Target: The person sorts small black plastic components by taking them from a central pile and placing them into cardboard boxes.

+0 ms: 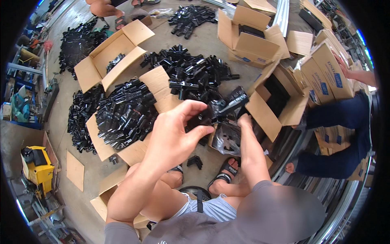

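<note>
While the person sits among open cartons on the concrete floor (134, 12), I can see black fittings in several of them. A wide carton (97, 61) at the upper left holds a small cluster of fittings on its bottom, while nearer the person a heap (126, 114) rises between spread flaps (156, 87). Far right of centre, an upright carton (252, 46) has something dark inside; the one closer in (294, 107) is dark within too, and I can't make out its contents. Just in front of the person, a low box (212, 140) holds a clear bag (227, 138) with small black pieces showing through. Loose fittings form a big pile (199, 67) on the floor beyond the hands. Thumb and fingers of the left hand (172, 124) curve into a half-closed C around a black fitting (206, 115), which sits between the fingertips, above the low box and to the right of the palm. Beside the fitting's far side, a dark tube (235, 101) slants up to the right; whether it is the same piece I can't tell. Just below that tube, the right hand (244, 120) is curled nearly closed by the bag, and I can't tell whether it grips anything.
</note>
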### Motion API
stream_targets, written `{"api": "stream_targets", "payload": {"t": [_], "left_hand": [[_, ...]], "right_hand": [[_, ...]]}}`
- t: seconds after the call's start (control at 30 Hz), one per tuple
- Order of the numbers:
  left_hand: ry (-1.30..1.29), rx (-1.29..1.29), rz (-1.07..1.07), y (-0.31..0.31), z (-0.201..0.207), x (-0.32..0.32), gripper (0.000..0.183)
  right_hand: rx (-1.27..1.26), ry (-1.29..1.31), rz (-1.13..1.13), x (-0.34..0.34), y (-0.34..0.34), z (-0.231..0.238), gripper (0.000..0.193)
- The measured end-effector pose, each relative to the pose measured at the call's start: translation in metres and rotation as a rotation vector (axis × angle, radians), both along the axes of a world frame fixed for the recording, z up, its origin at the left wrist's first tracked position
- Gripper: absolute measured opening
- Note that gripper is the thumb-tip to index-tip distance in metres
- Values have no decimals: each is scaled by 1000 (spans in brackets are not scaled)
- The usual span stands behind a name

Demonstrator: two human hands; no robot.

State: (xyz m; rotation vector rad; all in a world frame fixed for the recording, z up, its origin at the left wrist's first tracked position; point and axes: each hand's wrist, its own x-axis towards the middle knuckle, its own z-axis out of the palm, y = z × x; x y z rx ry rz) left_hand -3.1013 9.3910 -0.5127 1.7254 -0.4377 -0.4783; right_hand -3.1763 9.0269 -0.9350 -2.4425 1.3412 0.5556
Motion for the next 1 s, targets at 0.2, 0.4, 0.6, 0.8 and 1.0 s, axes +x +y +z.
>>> {"api": "stream_targets", "payload": {"t": [0.2,0.4,0.6,0.8,1.0], "left_hand": [[-333,326,-79,-7,11,4,32],[-455,374,-119,-10,6,-1,29],[-495,345,-119,-7,9,-3,34],[-507,427,-114,1,23,-9,38],[-539,443,-108,2,10,-6,36]], "right_hand": [[-100,36,96,-7,-28,-3,42],[-105,35,146,-13,-30,-5,41],[-115,19,187,-20,-27,6,40],[-122,8,194,-21,-20,21,40],[-149,0,190,-26,-32,9,39]]}}
